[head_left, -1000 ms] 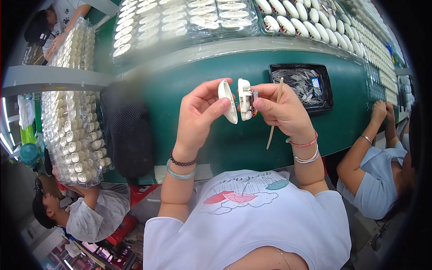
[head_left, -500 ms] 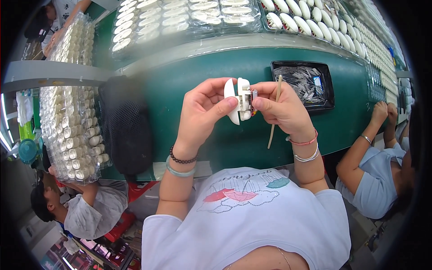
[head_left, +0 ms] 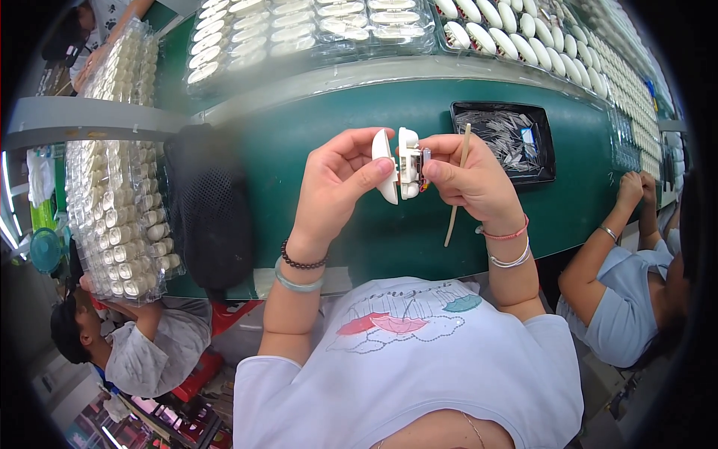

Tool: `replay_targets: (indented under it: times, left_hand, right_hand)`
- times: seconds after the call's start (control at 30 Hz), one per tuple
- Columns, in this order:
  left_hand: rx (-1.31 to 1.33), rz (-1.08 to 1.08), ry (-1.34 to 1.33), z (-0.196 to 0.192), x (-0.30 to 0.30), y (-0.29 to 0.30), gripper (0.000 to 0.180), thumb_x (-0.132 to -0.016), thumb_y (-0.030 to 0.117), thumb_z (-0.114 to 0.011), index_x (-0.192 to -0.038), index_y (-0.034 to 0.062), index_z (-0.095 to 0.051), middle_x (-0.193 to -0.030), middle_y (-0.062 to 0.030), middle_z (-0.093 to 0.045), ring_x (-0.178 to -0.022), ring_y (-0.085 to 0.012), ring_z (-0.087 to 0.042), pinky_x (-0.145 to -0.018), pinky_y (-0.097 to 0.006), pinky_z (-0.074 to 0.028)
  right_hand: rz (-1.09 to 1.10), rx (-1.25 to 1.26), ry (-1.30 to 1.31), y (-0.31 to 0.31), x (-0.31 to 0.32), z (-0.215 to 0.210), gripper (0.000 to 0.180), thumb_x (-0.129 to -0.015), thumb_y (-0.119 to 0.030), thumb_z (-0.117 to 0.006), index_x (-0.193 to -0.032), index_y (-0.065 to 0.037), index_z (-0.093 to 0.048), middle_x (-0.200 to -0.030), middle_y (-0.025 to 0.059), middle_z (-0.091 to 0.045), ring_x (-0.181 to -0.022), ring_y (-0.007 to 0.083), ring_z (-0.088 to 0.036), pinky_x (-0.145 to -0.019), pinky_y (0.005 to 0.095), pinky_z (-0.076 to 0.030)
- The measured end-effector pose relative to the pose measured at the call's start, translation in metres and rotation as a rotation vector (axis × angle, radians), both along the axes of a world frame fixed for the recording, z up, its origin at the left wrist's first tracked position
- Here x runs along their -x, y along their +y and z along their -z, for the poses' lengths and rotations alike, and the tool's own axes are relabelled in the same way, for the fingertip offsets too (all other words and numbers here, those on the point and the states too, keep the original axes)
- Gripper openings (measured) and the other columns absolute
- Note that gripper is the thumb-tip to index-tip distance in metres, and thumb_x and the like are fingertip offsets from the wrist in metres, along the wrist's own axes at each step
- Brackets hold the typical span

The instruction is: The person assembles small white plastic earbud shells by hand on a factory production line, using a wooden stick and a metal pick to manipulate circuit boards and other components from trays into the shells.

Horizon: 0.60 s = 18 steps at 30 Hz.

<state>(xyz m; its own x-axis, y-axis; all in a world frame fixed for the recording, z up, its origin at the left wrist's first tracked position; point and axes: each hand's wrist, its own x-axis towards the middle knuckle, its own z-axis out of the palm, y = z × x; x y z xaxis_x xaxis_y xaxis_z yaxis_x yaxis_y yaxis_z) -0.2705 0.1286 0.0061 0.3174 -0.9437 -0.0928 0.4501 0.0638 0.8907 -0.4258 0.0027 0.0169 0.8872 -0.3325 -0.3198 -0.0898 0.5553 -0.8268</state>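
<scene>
Between thumb and fingers, my left hand [head_left: 340,176] grips a curved white plastic shell [head_left: 384,176], held on edge. My right hand [head_left: 464,176] pinches a white plastic housing [head_left: 408,159] with a small metal cylinder and a bit of red and yellow wiring on its right side. The two parts face each other, with a narrow gap between them at the top; whether they touch lower down I cannot tell. A thin wooden stick [head_left: 458,191] is also tucked in my right hand, slanting out above and below the fingers.
A black tray [head_left: 552,161] of small clear and metallic pieces lies beyond my right hand on the green table [head_left: 359,108]. Left stands a black mesh bag [head_left: 209,209], beside stacked trays of white parts [head_left: 123,224]. More white shells [head_left: 344,22] fill trays behind. Co-workers sit at both sides.
The housing has shifted slightly away from the shell and turned a little, so the gap between them is wider. Both hands stay nearly in place.
</scene>
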Motion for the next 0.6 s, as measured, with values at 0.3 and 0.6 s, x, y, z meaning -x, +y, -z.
replay_targets:
  times: [0.3,0.6]
  left_hand:
    - [-0.015,0.013,0.001,0.0004,-0.0001,-0.0015,0.034,-0.082,0.007,-0.064,-0.112,-0.0062,-0.053,-0.094,-0.0098,-0.062,-0.083,-0.0125,-0.060,-0.073,-0.025,-0.051]
    - [-0.021,0.014,0.031,-0.0025,-0.0001,-0.0008,0.035,-0.081,0.007,-0.065,-0.111,-0.0067,-0.052,-0.096,-0.0107,-0.062,-0.085,-0.0130,-0.060,-0.073,-0.025,-0.051]
  right_hand:
    - [0.003,0.031,0.014,-0.0005,0.0004,0.0007,0.028,-0.084,-0.014,-0.064,-0.106,0.003,-0.060,-0.072,0.0026,-0.062,-0.045,-0.0018,-0.031,-0.038,0.0157,-0.020]
    - [-0.002,-0.004,0.024,-0.0003,-0.0004,-0.0001,0.031,-0.083,-0.012,-0.065,-0.108,0.004,-0.059,-0.073,0.0036,-0.062,-0.045,-0.0015,-0.031,-0.038,0.0165,-0.019]
